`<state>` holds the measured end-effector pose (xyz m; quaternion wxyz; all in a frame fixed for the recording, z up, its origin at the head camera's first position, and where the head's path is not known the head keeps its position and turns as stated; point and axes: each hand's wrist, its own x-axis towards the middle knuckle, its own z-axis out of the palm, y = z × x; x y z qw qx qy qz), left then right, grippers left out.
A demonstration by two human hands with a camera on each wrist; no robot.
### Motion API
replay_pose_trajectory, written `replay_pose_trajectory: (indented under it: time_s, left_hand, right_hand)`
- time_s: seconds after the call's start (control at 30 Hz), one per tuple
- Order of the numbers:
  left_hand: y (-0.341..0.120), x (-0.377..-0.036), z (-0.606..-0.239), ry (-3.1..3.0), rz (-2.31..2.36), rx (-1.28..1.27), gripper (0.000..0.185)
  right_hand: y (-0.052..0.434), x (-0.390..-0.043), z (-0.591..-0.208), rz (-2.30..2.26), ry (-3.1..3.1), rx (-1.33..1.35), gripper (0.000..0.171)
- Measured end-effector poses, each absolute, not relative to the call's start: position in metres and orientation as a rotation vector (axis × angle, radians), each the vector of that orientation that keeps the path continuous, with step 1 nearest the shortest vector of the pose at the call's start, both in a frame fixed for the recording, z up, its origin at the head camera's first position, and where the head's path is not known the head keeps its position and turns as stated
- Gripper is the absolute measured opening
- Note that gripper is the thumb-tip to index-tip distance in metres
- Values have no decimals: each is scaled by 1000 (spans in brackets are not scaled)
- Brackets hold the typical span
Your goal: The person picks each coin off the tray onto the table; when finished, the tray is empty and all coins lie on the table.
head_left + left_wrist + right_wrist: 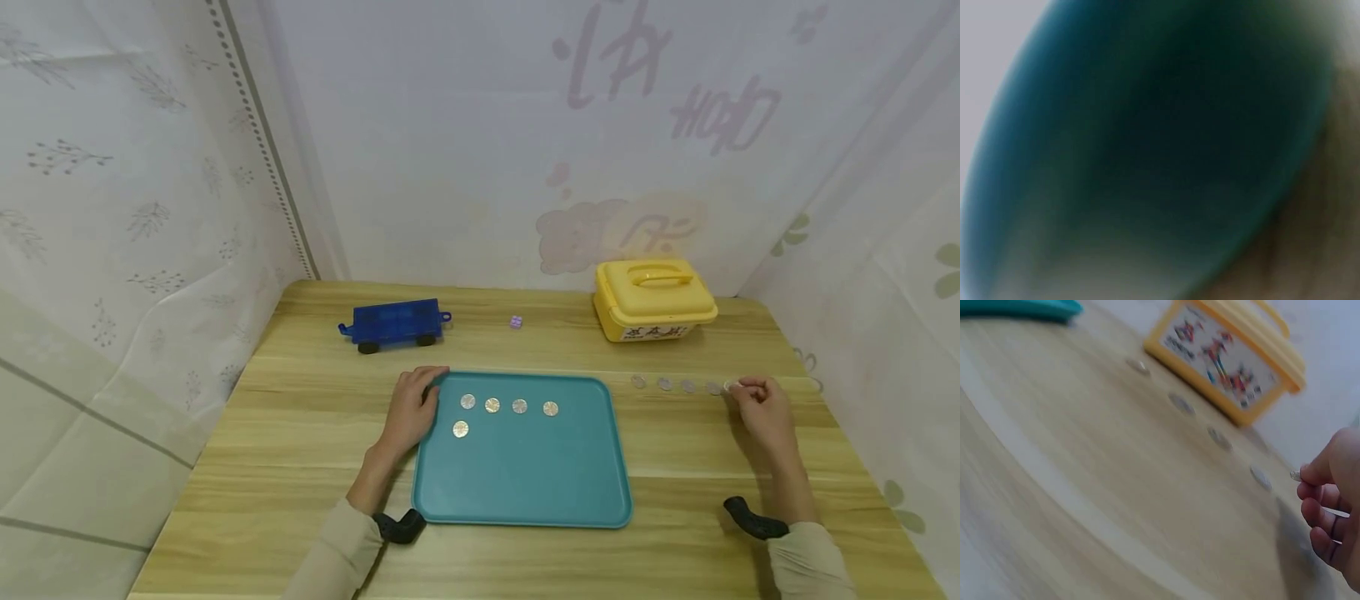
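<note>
White patterned curtains wall off all sides of a wooden table (300,467). We see a teal tray (525,475) at the table's centre, nearest the person. Behind it to the right stands a yellow lidded box (652,310) with a handle, and at the back left a blue toy wagon (395,323) on black wheels. A tiny purple cube (516,322) sits between wagon and box, well apart from both.

Our left hand (412,410) rests on the tray's far left corner, fingers bent over the rim there, thumb side toward the coins. The left wrist view is a teal and dark blur, nothing readable in it. Our right hand (761,408) is out to the right of the tray, on the table, fingers curled and pinching a coin (1295,475) by its edge at the fingertips; the right wrist view shows that coin lifted just off the wood.

Five silver coins (519,406) lie on the tray: four in a row near the far edge, one just in front of the leftmost. Four more loose coins (663,384) lie in a line on the bare table between the tray and the right hand, in front of the yellow box, the nearest one just beside the pinched coin.
</note>
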<state>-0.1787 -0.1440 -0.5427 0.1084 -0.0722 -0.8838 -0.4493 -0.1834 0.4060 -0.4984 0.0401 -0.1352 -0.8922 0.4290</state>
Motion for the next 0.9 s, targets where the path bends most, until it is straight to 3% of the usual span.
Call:
replay_pose_trajectory:
  time_s: [0.13, 0.47, 0.9]
  left_hand:
    - [-144, -179, -544, -2599, -1317, -215, 36]
    - [-145, -179, -544, -2585, -1299, -223, 36]
    - [-143, -178, -542, -2593, -1311, -203, 36]
  right_hand:
    - [423, -183, -506, 1249, -2732, -509, 35]
    - [426, -195, -516, 905, -2837, -431, 38]
    - [425, -200, -513, 841, -2958, -386, 44]
